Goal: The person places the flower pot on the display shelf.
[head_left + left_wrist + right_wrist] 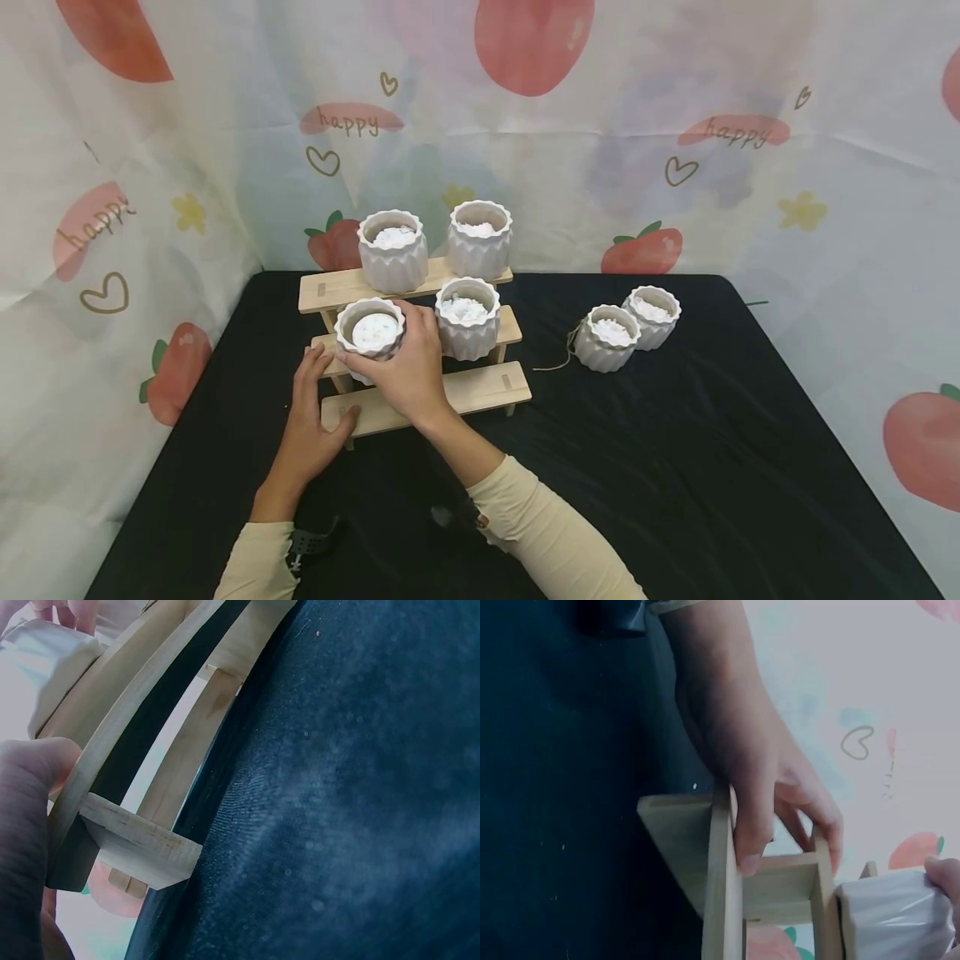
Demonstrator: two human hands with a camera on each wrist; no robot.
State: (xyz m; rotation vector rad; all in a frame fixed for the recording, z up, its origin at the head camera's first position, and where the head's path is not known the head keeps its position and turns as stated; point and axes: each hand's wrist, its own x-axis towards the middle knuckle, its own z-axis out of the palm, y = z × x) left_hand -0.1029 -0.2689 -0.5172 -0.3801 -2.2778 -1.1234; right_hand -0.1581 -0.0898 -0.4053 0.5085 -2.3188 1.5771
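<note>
A three-step wooden stand (480, 388) stands on the black-covered table. My right hand (411, 367) grips a white fluted pot (372, 352) with white filling, at the left of the middle step; thumb and fingers reach round its near and right sides. In the right wrist view this pot (892, 919) is upright at the step. My left hand (309, 433) holds the stand's left end, its thumb at the lowest step and its fingers at the middle one. That grip also shows in the right wrist view, where the left hand (742, 742) spans two steps.
Beside the gripped pot is another white pot (469, 333). Two more, a left pot (393, 262) and a right pot (480, 252), occupy the top step. On the table to the right, a pot with twine (606, 350) stands against another pot (655, 329). Printed cloth (570, 183) hangs behind.
</note>
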